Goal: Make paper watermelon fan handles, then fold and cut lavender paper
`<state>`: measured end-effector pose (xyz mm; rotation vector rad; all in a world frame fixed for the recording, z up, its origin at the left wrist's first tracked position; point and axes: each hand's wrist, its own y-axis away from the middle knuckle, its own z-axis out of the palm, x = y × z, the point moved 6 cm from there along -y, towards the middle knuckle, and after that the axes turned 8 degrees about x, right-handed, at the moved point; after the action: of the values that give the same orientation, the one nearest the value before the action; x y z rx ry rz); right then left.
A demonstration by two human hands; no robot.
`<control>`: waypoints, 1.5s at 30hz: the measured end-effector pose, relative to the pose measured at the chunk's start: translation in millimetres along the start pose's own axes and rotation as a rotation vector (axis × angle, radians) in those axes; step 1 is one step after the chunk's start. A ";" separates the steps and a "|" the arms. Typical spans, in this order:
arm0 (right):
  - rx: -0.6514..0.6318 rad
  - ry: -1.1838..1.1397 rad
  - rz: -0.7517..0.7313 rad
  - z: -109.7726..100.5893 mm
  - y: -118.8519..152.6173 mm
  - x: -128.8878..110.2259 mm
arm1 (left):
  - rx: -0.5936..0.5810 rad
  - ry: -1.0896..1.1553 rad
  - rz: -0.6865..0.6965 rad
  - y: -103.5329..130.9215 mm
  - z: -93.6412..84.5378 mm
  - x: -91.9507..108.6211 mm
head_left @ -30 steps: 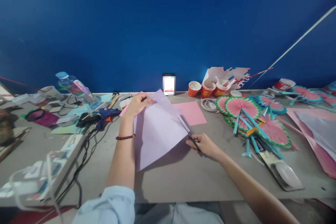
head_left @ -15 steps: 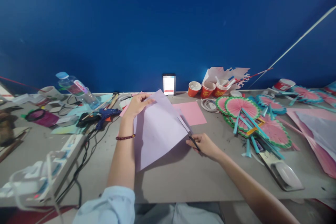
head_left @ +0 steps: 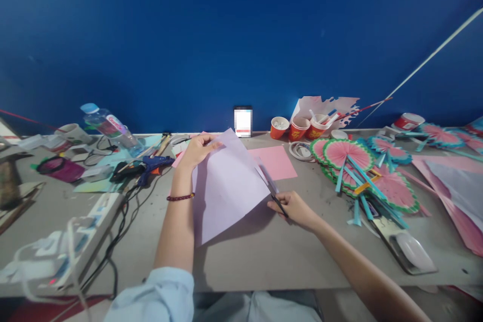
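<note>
My left hand (head_left: pixel 199 150) grips a large sheet of lilac paper (head_left: pixel 230 188) near its far left edge, thumb on top. The sheet is tilted, its near right corner raised off the table. My right hand (head_left: pixel 296 207) is closed around the dark handles of a pair of scissors (head_left: pixel 273 192). The blades lie along the sheet's right edge and point away from me; a narrow strip of paper shows beside them. Behind the sheet, a pink sheet (head_left: pixel 277 162) lies flat on the table.
Pink and green paper fans (head_left: pixel 349 156) lie right, near a white computer mouse (head_left: pixel 415 251). Red paper cups (head_left: pixel 299 130) and a phone (head_left: pixel 243 122) stand by the blue wall. On the left are a power strip (head_left: pixel 90 234), a blue glue gun (head_left: pixel 153 166) and a water bottle (head_left: pixel 113 126).
The scissor blades look slightly shifted at the sheet's right edge. Both hands and the lilac paper are almost where they were.
</note>
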<state>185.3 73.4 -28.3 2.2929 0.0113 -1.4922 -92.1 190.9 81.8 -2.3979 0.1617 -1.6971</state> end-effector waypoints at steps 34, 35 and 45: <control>0.005 -0.050 -0.015 -0.8 1.9 -7.0 | -0.046 -0.052 0.071 2.9 11.8 18.3; 0.006 -0.049 -0.012 -0.6 1.7 -6.8 | -0.046 -0.052 0.074 2.8 11.8 18.0; 0.008 -0.043 -0.009 -1.0 0.5 -4.5 | -0.060 -0.029 0.068 3.4 13.0 18.2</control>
<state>184.3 74.2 -23.7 2.2693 0.0040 -1.5480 -73.7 185.2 93.6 -2.4291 0.2897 -1.6492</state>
